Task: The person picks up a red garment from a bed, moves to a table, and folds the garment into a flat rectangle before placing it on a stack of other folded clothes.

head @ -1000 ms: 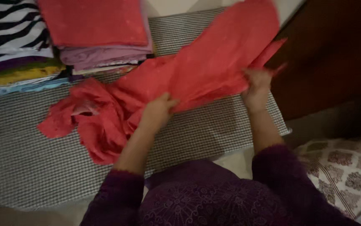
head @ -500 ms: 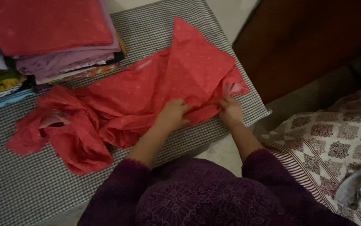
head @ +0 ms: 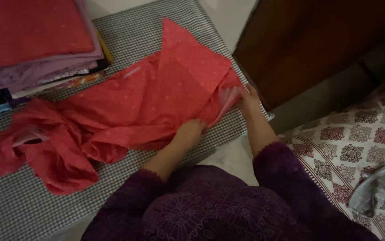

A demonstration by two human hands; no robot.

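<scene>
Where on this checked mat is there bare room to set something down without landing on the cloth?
The checked mat is bare at its near left corner, below the crumpled end of the red cloth, and along the far edge between the cloth's point and the stack of folded fabrics. It is crowded mid-mat, where the left hand and right hand hold the cloth.

Both hands (head: 219, 120) gripping red cloth (head: 156, 107), seemingly

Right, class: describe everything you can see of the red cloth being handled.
The red cloth looks thin and soft, coral-red with faint pale dots. Its right part lies flat, a corner pointing away; its left end is crumpled. It rests on the checked grey mat. The left hand presses its near edge; the right hand grips its right edge.
</scene>
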